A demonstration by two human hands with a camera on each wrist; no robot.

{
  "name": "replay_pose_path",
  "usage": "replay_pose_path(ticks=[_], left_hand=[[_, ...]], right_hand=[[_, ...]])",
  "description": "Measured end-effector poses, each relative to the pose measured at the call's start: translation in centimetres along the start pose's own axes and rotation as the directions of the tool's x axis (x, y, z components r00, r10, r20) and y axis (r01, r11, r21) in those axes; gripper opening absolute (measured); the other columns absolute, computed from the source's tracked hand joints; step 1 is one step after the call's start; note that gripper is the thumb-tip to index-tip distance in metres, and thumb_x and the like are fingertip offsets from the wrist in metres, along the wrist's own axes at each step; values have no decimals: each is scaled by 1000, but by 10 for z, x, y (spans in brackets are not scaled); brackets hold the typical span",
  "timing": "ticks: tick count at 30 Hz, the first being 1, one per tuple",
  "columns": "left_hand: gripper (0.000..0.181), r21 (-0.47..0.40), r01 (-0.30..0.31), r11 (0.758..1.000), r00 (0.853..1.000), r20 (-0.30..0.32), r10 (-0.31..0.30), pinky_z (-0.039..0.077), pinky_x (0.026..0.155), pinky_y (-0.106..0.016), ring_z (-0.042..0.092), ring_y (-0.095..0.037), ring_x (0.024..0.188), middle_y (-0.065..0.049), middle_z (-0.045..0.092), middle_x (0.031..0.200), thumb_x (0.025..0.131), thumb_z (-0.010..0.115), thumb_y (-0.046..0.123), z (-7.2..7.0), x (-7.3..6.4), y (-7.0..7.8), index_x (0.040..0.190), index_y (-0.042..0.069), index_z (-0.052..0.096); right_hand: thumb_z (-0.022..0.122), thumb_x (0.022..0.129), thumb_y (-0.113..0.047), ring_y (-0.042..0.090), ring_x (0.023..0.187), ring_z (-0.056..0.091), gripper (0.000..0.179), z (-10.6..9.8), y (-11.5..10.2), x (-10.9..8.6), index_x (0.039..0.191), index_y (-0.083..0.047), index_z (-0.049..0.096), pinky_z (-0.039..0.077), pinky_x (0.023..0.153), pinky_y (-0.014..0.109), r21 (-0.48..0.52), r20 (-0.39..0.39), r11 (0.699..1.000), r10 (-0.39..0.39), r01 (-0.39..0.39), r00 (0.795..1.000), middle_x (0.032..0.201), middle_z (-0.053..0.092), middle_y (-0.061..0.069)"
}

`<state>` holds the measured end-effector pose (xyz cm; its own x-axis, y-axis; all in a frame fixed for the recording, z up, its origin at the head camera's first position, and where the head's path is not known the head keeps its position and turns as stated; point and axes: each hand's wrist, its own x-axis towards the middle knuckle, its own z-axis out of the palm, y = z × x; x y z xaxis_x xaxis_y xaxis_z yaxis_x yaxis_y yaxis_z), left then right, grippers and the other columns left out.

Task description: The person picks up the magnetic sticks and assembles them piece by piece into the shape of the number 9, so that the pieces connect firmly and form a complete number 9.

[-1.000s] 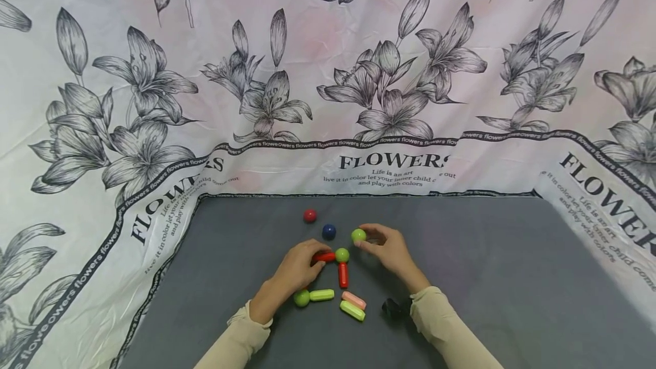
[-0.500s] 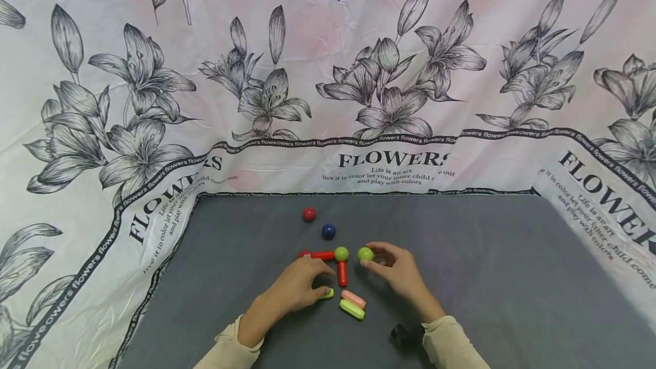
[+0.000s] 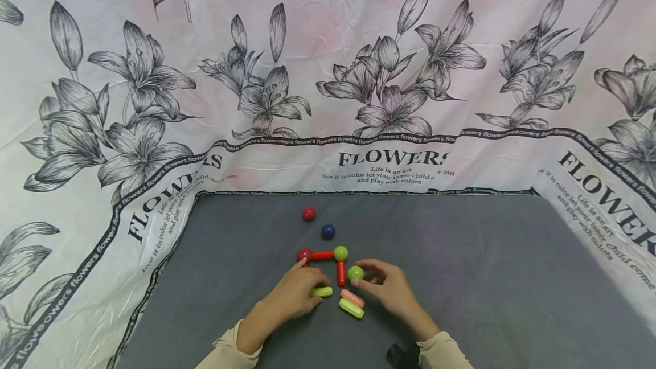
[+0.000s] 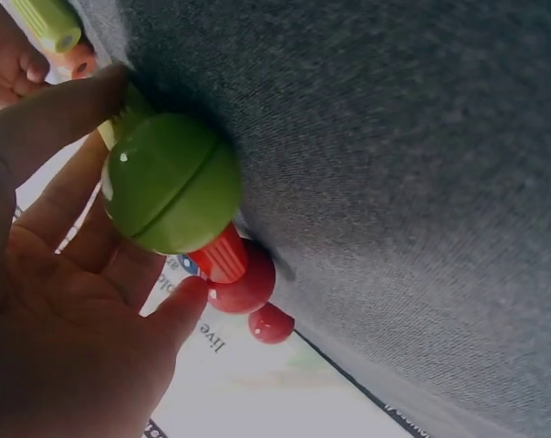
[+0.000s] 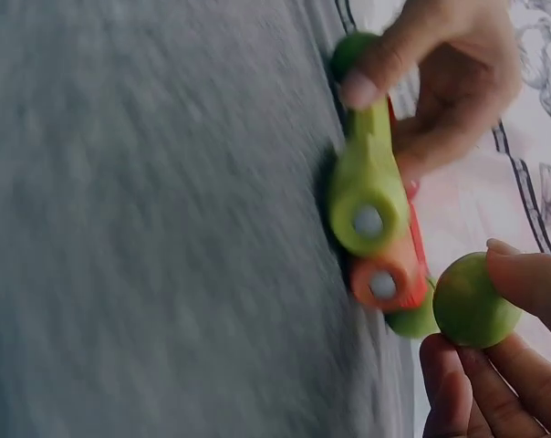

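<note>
My right hand (image 3: pixel 392 292) pinches a light green ball (image 3: pixel 356 273) between thumb and fingertips, just right of the free lower end of a red rod (image 3: pixel 341 273). That rod hangs from a green ball (image 3: pixel 340 253), which another red rod (image 3: pixel 322 255) joins to a red ball (image 3: pixel 304 255). My left hand (image 3: pixel 289 299) pinches a yellow-green rod (image 3: pixel 323 291), its index finger reaching the red ball. In the left wrist view a darker green ball (image 4: pixel 173 182) sits at that rod's end, with a red rod (image 4: pixel 223 255) behind it; in the head view the hand hides this ball.
A pink rod (image 3: pixel 352 298) and a second yellow-green rod (image 3: pixel 351 308) lie side by side between the hands. Farther back on the grey table (image 3: pixel 487 255) are a loose blue ball (image 3: pixel 328 232) and a loose red ball (image 3: pixel 308 213). A flower-printed cloth (image 3: pixel 287 169) borders the table.
My left hand has left the upper red rod, come towards me and taken hold of the yellow-green rod. My right hand has brought its green ball nearer, beside the red rod's lower end.
</note>
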<state>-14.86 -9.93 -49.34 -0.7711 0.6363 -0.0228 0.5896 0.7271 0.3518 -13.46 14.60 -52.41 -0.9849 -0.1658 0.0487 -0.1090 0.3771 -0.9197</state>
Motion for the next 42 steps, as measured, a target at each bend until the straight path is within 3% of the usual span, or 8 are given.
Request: replay_pose_path(ticks=[7,13,24,38,42], left_hand=[[24,-26,9,1000,999,-36,-10,35,117,-53,67,-11,100,5,74,99,84,78,10,0,2,-1,107,15,77],[24,-34,15,999,996,-83,-18,36,117,-52,67,-12,106,5,75,103,86,77,12,0,3,-3,110,15,76],[25,-41,10,999,995,-101,-14,37,117,-51,67,-12,107,5,74,105,86,77,12,-1,4,-2,111,15,76],[23,-23,-9,1000,988,-155,5,40,115,-51,68,-14,102,3,75,101,86,79,15,1,3,-4,108,13,76],[21,-19,-10,1000,986,-166,7,41,114,-50,68,-14,99,4,74,99,86,79,17,0,2,-4,106,13,76]], right_hand=[[81,84,-27,2,80,65,38,15,-2,0,117,-12,72,54,70,22,-9,53,1000,-14,15,998,105,76,8],[82,83,-32,3,77,64,39,21,-6,0,117,-15,72,52,67,21,-42,67,999,22,-19,998,103,76,5],[81,84,-31,2,75,63,40,25,-8,-1,118,-14,72,51,65,21,-52,68,999,13,-9,998,105,76,6],[82,83,-30,0,78,63,39,31,-9,2,116,-13,72,51,66,21,-59,49,998,-19,22,999,107,75,5],[81,84,-32,3,78,65,35,33,-13,5,113,-14,72,52,67,20,-57,-13,998,14,-15,1000,103,75,4]])
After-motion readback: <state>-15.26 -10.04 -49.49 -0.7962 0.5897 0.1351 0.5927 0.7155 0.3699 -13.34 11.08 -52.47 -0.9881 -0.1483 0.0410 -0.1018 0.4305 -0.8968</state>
